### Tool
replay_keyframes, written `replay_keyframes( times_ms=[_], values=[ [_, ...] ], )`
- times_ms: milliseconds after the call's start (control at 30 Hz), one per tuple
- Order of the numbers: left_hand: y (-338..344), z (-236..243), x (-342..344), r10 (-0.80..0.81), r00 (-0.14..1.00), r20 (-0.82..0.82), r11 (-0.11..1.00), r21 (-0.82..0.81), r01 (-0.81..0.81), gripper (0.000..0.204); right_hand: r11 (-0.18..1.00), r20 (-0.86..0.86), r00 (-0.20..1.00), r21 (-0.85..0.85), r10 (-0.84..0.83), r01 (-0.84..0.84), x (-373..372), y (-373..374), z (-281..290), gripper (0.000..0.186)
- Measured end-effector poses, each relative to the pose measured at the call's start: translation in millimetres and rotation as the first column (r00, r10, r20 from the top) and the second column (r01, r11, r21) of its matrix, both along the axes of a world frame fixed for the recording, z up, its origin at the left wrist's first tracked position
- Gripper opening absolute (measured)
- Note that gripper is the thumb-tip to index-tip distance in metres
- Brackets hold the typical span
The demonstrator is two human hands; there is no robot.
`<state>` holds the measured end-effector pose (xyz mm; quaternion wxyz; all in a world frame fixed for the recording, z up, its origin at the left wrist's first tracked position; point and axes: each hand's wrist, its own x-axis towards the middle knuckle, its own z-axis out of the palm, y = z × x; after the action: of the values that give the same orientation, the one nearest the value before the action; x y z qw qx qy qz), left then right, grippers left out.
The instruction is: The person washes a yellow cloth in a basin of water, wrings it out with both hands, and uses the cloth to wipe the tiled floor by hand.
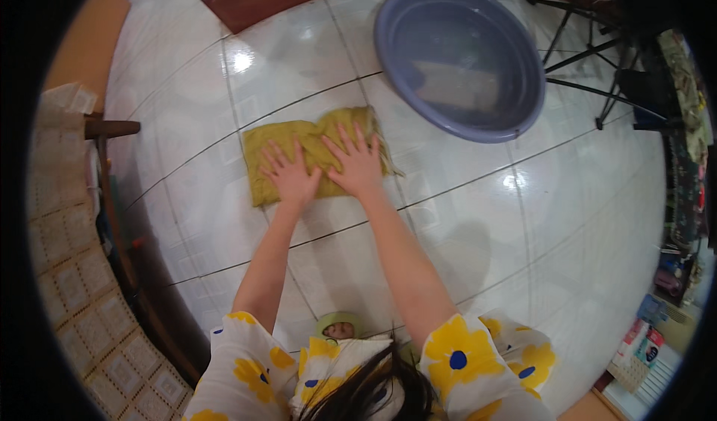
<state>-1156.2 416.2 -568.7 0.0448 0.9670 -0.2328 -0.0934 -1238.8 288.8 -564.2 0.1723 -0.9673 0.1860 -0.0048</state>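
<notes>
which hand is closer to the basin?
Right. The right hand lies flat on the cloth just below-left of the basin; the left hand lies farther left.

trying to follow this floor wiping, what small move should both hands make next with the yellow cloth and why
Probably push the flat mustard-yellow cloth forward across the glossy white floor tiles: the left hand and right hand both press on it with fingers spread, and the purple round plastic basin sits just beyond.

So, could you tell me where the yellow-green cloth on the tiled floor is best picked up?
Probably by its frayed right edge, coming from the right. The yellow-green cloth lies flat on the white tiled floor under both the left hand and right hand; that edge bunches up, giving fingers something to pinch.
</notes>
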Motion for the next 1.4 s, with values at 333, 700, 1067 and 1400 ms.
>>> replay_keyframes(
  times_ms=[333, 700, 1067, 1400],
  values=[
    [-170, 24, -179, -0.715, 0.681, -0.157, 0.699, -0.185, 0.691, 0.086, 0.810, -0.233, 0.780, -0.074, -0.581, 0.582, -249, -64, 1, 0.067],
    [-249, 25, -214, -0.534, 0.817, -0.218, 0.811, 0.143, 0.568, 0.088, 0.972, -0.075, 0.971, -0.077, -0.227, 0.222, -269, -204, -12, 0.071],
    [-231, 41, -328, -0.401, 0.893, -0.204, 0.623, 0.654, 0.430, 0.091, 0.995, -0.165, 0.983, 0.064, 0.082, -0.072, -366, -178, -10, 0.072],
    [-201, 31, -353, -0.681, 0.731, 0.035, 0.698, 0.331, 0.635, 0.092, 0.998, -0.043, 0.997, 0.014, 0.063, -0.063, -404, -164, -7, 0.065]
  ],
)
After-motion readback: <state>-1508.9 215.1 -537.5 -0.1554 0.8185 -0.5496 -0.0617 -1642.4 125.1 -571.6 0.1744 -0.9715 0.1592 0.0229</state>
